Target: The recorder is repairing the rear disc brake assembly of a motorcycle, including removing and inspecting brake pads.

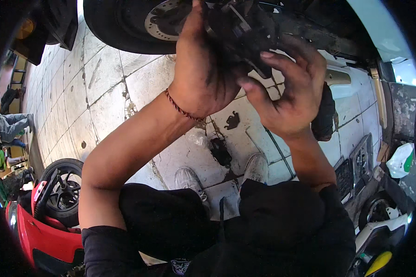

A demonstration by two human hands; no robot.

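Observation:
My left hand (pixel 203 76), smudged black and wearing a braided wrist cord, is raised with its palm under a dark brake caliper (pixel 240 30), its thumb up along one side. Its other fingers are mostly hidden behind the part. A drilled brake disc (pixel 161 21) on a black-tyred wheel (pixel 118 25) lies just left of the caliper. My right hand (pixel 293 87), also blackened, is close to the caliper's right side. Its thumb and forefinger are apart, with nothing seen between them.
Below my hands, a small dark metal piece (pixel 232 120), a black part (pixel 220 152) and a long thin rod (pixel 280 152) lie on the tiled floor (pixel 101 83). A red motorcycle (pixel 55 231) stands lower left. Panels and grilles (pixel 360 154) are at right.

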